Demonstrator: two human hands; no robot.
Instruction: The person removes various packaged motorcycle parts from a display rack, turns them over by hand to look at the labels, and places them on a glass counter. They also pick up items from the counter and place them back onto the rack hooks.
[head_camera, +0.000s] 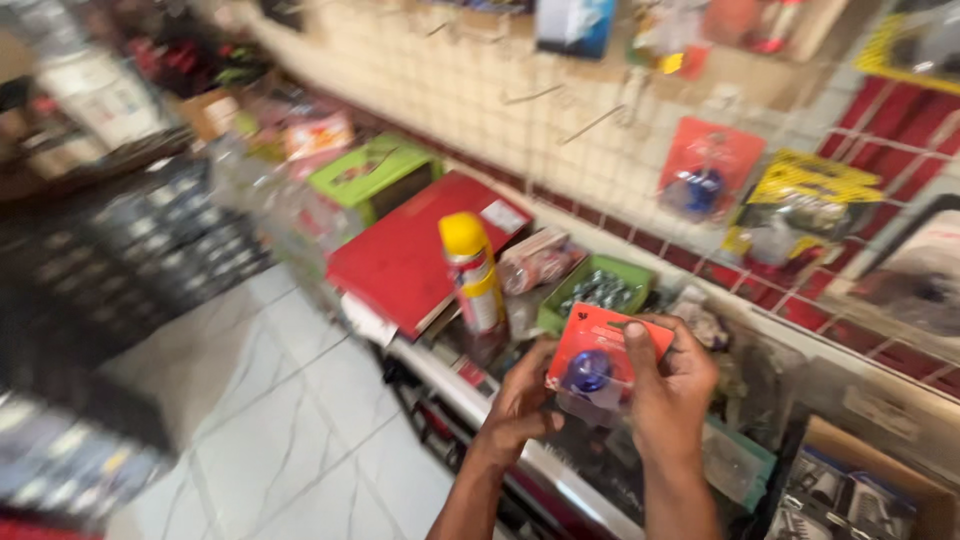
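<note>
Fingers of both hands are closed on one item: a red blister card with a blue round object under clear plastic, held right of centre in the lower half of the frame. The left hand grips the card's lower left edge, fingers curled behind it. The right hand clasps the right side, thumb laid across the front, just beside the blue object. The picture is motion-blurred; fine detail of the card cannot be read.

Noted left to right: dark shelving at far left, blurred; pale tiled floor at lower left; a green box at upper centre-left; a flat red box beside it; a spray can with yellow cap, upright, just left of the hands; a green tray of small dark parts directly above the held card. A wire grid wall runs along the top, carrying a matching red card and a yellow-backed pack at upper right. A cardboard box sits at lower right.
</note>
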